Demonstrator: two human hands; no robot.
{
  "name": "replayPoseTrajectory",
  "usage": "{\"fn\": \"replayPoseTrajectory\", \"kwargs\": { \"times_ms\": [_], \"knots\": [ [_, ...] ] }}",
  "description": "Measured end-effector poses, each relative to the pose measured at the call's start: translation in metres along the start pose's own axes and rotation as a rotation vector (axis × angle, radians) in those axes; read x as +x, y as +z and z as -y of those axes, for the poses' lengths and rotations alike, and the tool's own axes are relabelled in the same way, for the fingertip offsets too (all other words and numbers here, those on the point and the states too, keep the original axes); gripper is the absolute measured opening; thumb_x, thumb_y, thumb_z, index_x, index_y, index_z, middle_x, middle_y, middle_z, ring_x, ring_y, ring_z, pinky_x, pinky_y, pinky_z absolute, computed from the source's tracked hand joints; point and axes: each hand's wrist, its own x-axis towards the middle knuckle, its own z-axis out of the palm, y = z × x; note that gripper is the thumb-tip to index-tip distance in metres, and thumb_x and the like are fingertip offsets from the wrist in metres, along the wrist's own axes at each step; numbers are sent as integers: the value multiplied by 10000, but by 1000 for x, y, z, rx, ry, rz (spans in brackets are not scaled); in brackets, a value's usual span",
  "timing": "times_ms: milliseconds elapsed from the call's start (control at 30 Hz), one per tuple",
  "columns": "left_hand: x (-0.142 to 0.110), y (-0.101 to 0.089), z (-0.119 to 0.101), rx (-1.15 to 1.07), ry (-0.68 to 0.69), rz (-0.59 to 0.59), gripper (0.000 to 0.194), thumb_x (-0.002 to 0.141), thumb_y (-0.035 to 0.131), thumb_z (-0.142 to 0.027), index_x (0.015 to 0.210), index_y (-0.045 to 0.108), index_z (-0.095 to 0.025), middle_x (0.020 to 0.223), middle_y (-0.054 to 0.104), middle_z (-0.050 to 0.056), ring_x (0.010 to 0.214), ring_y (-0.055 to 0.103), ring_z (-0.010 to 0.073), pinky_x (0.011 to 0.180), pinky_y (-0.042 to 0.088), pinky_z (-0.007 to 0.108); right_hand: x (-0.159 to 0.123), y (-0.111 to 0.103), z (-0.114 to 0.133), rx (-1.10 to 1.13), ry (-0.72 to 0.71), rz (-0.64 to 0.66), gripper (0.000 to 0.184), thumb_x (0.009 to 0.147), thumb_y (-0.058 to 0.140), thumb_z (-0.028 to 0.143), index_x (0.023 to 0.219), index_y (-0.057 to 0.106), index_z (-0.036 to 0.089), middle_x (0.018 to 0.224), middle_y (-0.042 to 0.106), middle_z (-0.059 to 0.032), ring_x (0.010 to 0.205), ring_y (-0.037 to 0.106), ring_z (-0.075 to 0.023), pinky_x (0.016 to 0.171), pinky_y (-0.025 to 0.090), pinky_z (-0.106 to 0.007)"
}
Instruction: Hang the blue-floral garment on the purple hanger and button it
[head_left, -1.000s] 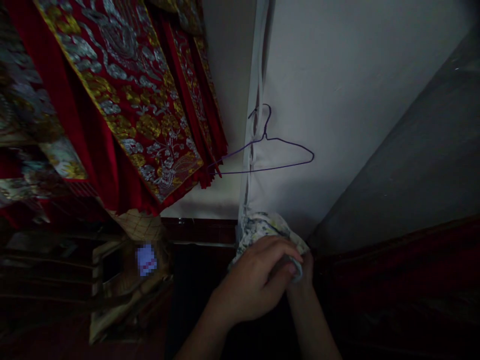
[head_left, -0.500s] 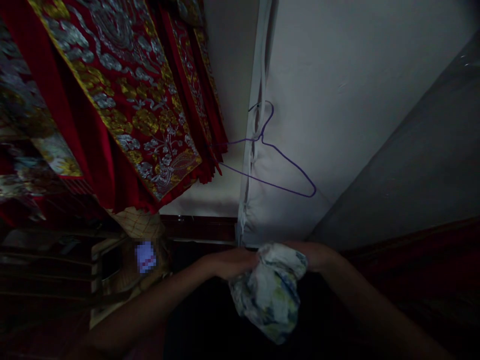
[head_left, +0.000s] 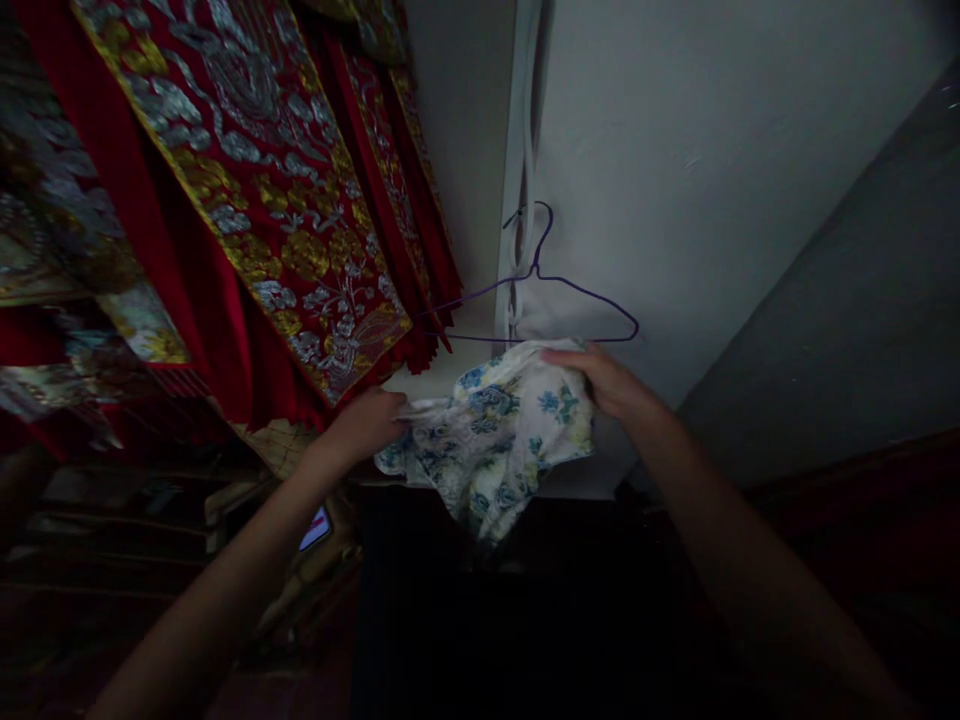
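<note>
Floral cloth is hanging between my left hand and right hand, both pinching it. A purple hanger is dangling nearby.

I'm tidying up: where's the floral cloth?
In the head view, just below centre, the floral cloth is held between left hand and right hand, below the purple hanger.

Right hand: fingers mostly behind floral cloth; phone partly covered.

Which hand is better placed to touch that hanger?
Probably the right hand: in view, it appears closer to the purple hanger, just below its uncovered end. The left hand is lower, by the embroidered red cloth. Both hold the floral cloth.
</note>
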Motion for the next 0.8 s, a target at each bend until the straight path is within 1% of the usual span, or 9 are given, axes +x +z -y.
{"fn": "replayPoseTrajectory", "kwargs": {
  "times_ms": [100, 167, 267, 367, 467, 533, 600, 700, 800],
  "knots": [
    [-4, -13, 12, -95, -36, 168, 183, 774, 618, -282, 858, 735, -169, 835, 727, 76, 765, 645, 218, 701, 432, 271, 13, 11, -37, -139, -64, -24, 597, 537, 856, 345, 1077, 708, 138, 1043, 754, -135, 949, 695, -305, 874, 526, -424],
    [-10, -13, 11, -208, 6, 290, 214, 764, 636, -360, 816, 727, -174, 777, 708, 37, 708, 621, 196, 627, 394, 245, 17, 14, -60, -231, -232, -128, 660, 615, 815, 312, 1237, 656, 159, 1287, 683, -149, 1179, 631, -310, 1032, 461, -440],
    [-20, -10, -2, -236, 60, 411, 195, 753, 632, -345, 810, 727, -185, 759, 699, 11, 706, 619, 192, 599, 370, 234, 15, 13, -80, -285, -345, -100, 585, 774, 719, 347, 1325, 612, 179, 1401, 619, -134, 1287, 575, -281, 1106, 407, -430],
    [-23, -15, -17, -61, 21, 374, 169, 735, 628, -241, 841, 743, -176, 846, 737, 59, 769, 652, 222, 650, 407, 258, 10, 8, -79, -321, -359, -57, 555, 827, 689, 371, 1345, 609, 187, 1366, 644, -124, 1169, 639, -282, 1023, 470, -422],
    [-18, -25, -35, 83, -7, 310, 159, 786, 608, -223, 822, 751, -163, 870, 750, 116, 787, 679, 247, 685, 446, 288, 15, 3, -68, -316, -382, -150, 749, 797, 741, 375, 1485, 494, 210, 1442, 588, -131, 1158, 643, -291, 988, 490, -404],
    [-13, -30, -49, 170, -8, 276, 151, 796, 627, -228, 817, 759, -158, 866, 755, 139, 806, 699, 268, 715, 476, 308, 24, 0, -62, -311, -365, -174, 723, 797, 745, 397, 1458, 533, 198, 1402, 621, -137, 1181, 638, -297, 1013, 475, -401],
    [-7, -33, -63, 271, 10, 277, 188, 821, 629, -256, 856, 775, -142, 909, 763, 176, 851, 719, 301, 747, 509, 341, 32, -5, -63, -340, -348, -94, 518, 863, 665, 438, 1312, 658, 181, 1290, 694, -132, 1155, 655, -289, 1015, 467, -397],
    [3, -34, -78, 403, 12, 326, 263, 869, 585, -259, 966, 786, -120, 1033, 764, 227, 952, 730, 352, 804, 544, 405, 32, -22, -70, -469, -318, -16, 432, 948, 509, 503, 1108, 740, 176, 1077, 765, -108, 986, 704, -274, 909, 504, -379],
    [15, -36, -80, 451, -56, 303, 269, 836, 596, -177, 1025, 782, -134, 1098, 759, 228, 1033, 718, 376, 887, 543, 462, 15, -48, -71, -568, -252, -165, 531, 937, 470, 610, 990, 752, 164, 880, 770, -98, 821, 711, -284, 732, 521, -349]
  ]
}}
